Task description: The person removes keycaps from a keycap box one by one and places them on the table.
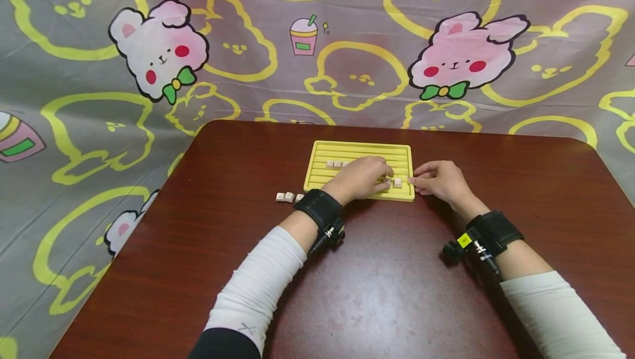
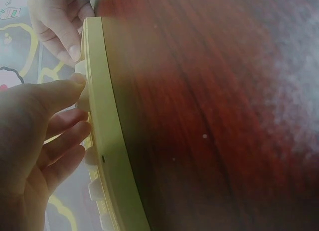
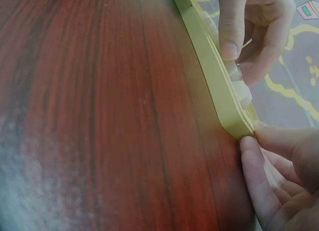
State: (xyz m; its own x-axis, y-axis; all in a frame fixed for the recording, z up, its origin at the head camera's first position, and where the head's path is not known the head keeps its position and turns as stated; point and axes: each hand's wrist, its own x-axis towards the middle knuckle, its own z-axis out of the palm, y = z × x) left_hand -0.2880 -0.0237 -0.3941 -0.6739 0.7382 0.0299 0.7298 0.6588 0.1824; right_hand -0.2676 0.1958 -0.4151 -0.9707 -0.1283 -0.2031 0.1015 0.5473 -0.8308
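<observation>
A yellow ridged board (image 1: 362, 148) lies on the table, with small white lettered tiles in its rows. My left hand (image 1: 359, 177) reaches over the board and pinches a white tile (image 3: 234, 70) near its front edge. In the left wrist view the thumb (image 2: 70, 91) lies against that tile, the other fingers bent behind it. Just to the right sits another tile (image 1: 397, 183). At the board's right edge, my right hand (image 1: 441, 182) grips the rim near the front corner between thumb and forefinger. My left hand hides part of the rows.
Several loose white tiles (image 1: 280, 197) lie on the brown table (image 1: 238, 182) left of the board, partly behind the left wrist strap (image 1: 319, 208). A short row of tiles (image 1: 333, 164) sits farther back on the board. A patterned curtain (image 1: 347, 72) hangs behind the table.
</observation>
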